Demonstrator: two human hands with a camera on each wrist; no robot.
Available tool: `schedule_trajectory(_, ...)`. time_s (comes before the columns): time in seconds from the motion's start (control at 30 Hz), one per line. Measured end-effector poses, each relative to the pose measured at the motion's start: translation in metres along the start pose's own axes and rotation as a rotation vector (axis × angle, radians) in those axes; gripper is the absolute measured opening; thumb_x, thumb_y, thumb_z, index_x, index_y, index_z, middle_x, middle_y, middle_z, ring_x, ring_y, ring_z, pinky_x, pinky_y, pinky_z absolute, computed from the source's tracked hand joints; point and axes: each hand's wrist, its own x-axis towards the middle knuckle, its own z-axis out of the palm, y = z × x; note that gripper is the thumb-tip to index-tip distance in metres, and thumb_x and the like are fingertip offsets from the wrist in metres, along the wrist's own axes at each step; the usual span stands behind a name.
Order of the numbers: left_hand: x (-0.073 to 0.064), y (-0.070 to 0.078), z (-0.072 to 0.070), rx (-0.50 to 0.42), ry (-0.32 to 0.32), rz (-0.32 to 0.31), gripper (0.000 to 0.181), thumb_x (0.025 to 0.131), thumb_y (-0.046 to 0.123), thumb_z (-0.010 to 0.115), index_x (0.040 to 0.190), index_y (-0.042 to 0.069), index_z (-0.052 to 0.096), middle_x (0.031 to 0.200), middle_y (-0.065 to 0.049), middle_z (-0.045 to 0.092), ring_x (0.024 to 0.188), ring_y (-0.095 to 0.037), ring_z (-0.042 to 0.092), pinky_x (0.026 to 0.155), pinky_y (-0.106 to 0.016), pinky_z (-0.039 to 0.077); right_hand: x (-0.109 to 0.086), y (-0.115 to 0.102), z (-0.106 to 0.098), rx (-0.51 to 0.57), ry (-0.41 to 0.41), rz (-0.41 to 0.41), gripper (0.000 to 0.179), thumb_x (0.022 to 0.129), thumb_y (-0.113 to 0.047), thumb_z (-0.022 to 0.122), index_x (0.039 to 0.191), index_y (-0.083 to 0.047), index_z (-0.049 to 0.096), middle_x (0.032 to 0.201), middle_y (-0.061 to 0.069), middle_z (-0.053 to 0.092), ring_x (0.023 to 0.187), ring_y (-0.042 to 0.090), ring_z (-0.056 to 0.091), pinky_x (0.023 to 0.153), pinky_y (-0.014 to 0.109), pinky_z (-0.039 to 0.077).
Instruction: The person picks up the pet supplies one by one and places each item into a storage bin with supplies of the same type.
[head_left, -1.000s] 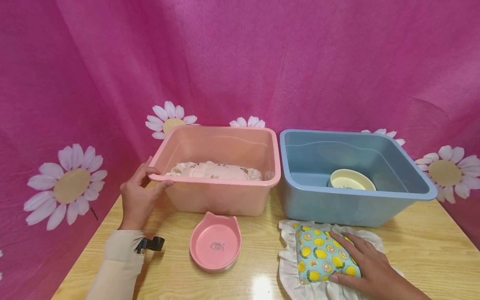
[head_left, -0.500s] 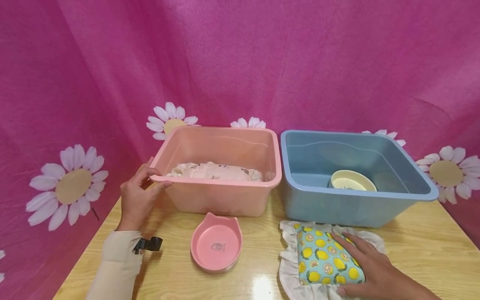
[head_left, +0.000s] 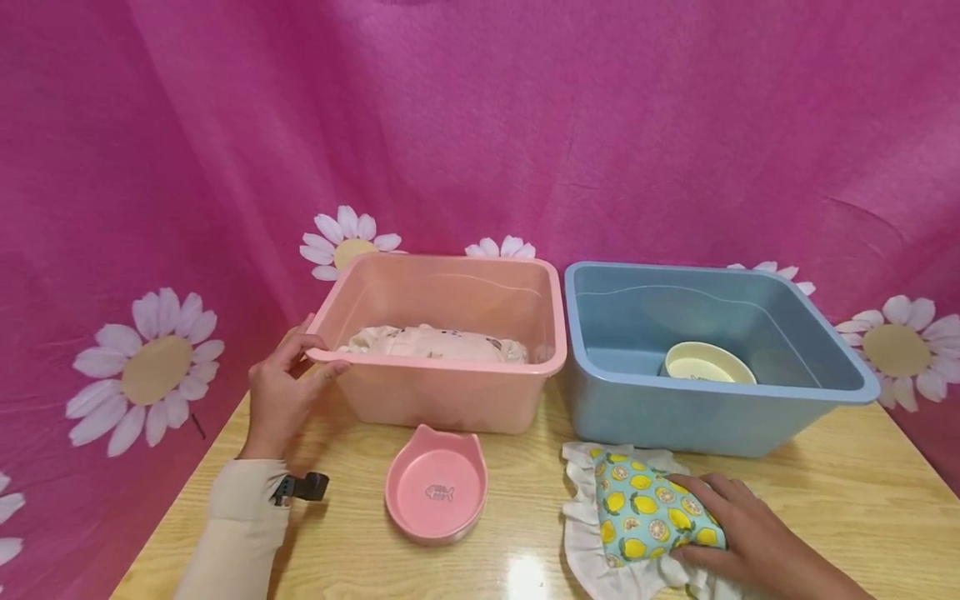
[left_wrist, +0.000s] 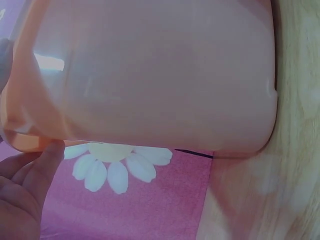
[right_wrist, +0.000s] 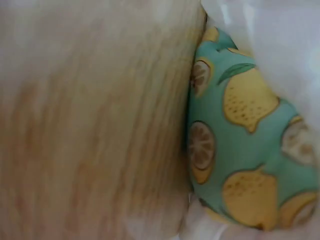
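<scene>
At the near left corner of the pink plastic bin (head_left: pixel 442 400), my left hand (head_left: pixel 281 396) grips the rim, thumb in front and fingers round the side. The left wrist view shows those fingers (left_wrist: pixel 47 165) at the bin's edge. My right hand (head_left: pixel 742 533) grips the near right part of a lemon-print cushion (head_left: pixel 633 508) with a white ruffle, and the fabric bunches up between thumb and fingers. Close up in the right wrist view, the turquoise lemon fabric (right_wrist: pixel 245 145) bulges beside the wood-grain surface. Inside the pink bin lies a pale pink ruffled cushion (head_left: pixel 431 343), partly hidden by the front wall.
A blue bin (head_left: pixel 690 421) stands right of the pink one, with a cream bowl (head_left: pixel 686 367) in it. In front of the pink bin, a pink cat-eared bowl (head_left: pixel 435 512) sits on the wooden table (head_left: pixel 360 567). Magenta flowered cloth (head_left: pixel 480 125) hangs behind.
My right hand has gone from lying spread on the lemon cushion to gripping it, and the cushion's near right part is now squeezed and folded. My left hand keeps its hold on the bin.
</scene>
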Motion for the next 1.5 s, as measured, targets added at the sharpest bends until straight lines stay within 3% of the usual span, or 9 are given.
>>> schedule_trajectory(0.13, 0.0, -0.002, 0.0, 0.015, -0.008, -0.026, 0.027, 0.074, 0.005, 0.081, 0.092, -0.005, 0.064, 0.134, -0.018, 0.055, 0.124, -0.032, 0.052, 0.087, -0.018, 0.046, 0.002, 0.001, -0.001, -0.006, 0.013, -0.026, 0.076, 0.075, -0.071, 0.061, 0.132, -0.022, 0.054, 0.109, -0.006, 0.051, 0.096, 0.013, 0.049, 0.077, 0.037, 0.052)
schedule_trajectory(0.33, -0.001, -0.003, 0.001, 0.008, -0.012, -0.034, 0.029, 0.075, 0.008, 0.082, 0.093, -0.005, 0.063, 0.134, -0.018, 0.056, 0.123, -0.031, 0.052, 0.089, -0.018, 0.046, 0.005, -0.002, -0.005, 0.02, -0.039, -0.009, 0.071, 0.077, -0.066, 0.063, 0.127, -0.016, 0.057, 0.101, -0.005, 0.054, 0.087, 0.012, 0.051, 0.075, 0.036, 0.053)
schedule_trajectory(0.5, -0.002, 0.002, 0.002, 0.039, 0.0, -0.01, 0.027, 0.075, 0.007, 0.082, 0.091, -0.003, 0.062, 0.135, -0.018, 0.055, 0.121, -0.03, 0.055, 0.088, -0.017, 0.046, 0.006, -0.006, -0.007, 0.007, -0.01, -0.018, 0.065, 0.077, -0.065, 0.063, 0.123, -0.019, 0.058, 0.1, -0.009, 0.055, 0.087, 0.011, 0.052, 0.077, 0.035, 0.054)
schedule_trajectory(0.67, -0.002, 0.004, 0.002, 0.074, -0.01, -0.027, 0.028, 0.076, 0.008, 0.081, 0.091, -0.001, 0.06, 0.138, -0.015, 0.053, 0.124, -0.026, 0.052, 0.091, -0.02, 0.046, 0.004, -0.009, -0.008, 0.003, 0.03, -0.045, 0.067, 0.077, -0.062, 0.065, 0.126, -0.016, 0.058, 0.105, -0.008, 0.056, 0.089, 0.011, 0.053, 0.078, 0.035, 0.055)
schedule_trajectory(0.87, -0.002, 0.005, 0.002, 0.075, -0.039, -0.047, 0.028, 0.078, 0.01, 0.08, 0.092, 0.001, 0.057, 0.142, -0.013, 0.05, 0.127, -0.025, 0.048, 0.095, -0.026, 0.045, 0.003, -0.015, -0.013, 0.02, 0.052, -0.045, 0.077, 0.076, -0.061, 0.067, 0.133, -0.009, 0.055, 0.125, 0.008, 0.058, 0.102, 0.021, 0.056, 0.083, 0.044, 0.053)
schedule_trajectory(1.07, -0.005, 0.003, 0.004, 0.044, -0.083, -0.065, 0.03, 0.081, 0.008, 0.076, 0.097, -0.002, 0.052, 0.147, -0.013, 0.043, 0.129, -0.027, 0.044, 0.091, -0.015, 0.043, 0.004, -0.025, -0.019, 0.034, 0.104, -0.05, 0.077, 0.075, -0.065, 0.065, 0.132, -0.014, 0.055, 0.127, 0.005, 0.058, 0.106, 0.02, 0.055, 0.084, 0.042, 0.053)
schedule_trajectory(1.17, -0.006, 0.002, 0.005, 0.044, -0.088, -0.058, 0.031, 0.082, 0.008, 0.075, 0.098, -0.003, 0.051, 0.147, -0.013, 0.041, 0.129, -0.028, 0.044, 0.088, -0.013, 0.043, 0.005, -0.028, -0.021, 0.002, 0.154, -0.098, 0.071, 0.076, -0.057, 0.071, 0.13, -0.013, 0.056, 0.123, 0.003, 0.059, 0.103, 0.018, 0.056, 0.083, 0.042, 0.054)
schedule_trajectory(1.37, -0.005, -0.002, 0.006, 0.041, -0.091, -0.05, 0.035, 0.083, 0.008, 0.074, 0.103, -0.006, 0.05, 0.148, -0.013, 0.038, 0.128, -0.026, 0.043, 0.09, -0.016, 0.044, 0.005, -0.037, -0.025, -0.09, 0.314, -0.239, 0.06, 0.069, -0.032, 0.085, 0.122, -0.018, 0.06, 0.11, -0.014, 0.056, 0.089, 0.003, 0.052, 0.076, 0.027, 0.055)
schedule_trajectory(1.5, -0.005, -0.003, 0.008, 0.024, -0.083, -0.044, 0.035, 0.082, 0.006, 0.073, 0.104, -0.007, 0.049, 0.147, -0.016, 0.036, 0.128, -0.027, 0.041, 0.091, -0.016, 0.043, 0.004, -0.042, -0.03, -0.075, 0.342, -0.283, 0.06, 0.068, -0.027, 0.087, 0.121, -0.022, 0.058, 0.108, -0.018, 0.053, 0.087, 0.0, 0.051, 0.075, 0.022, 0.054)
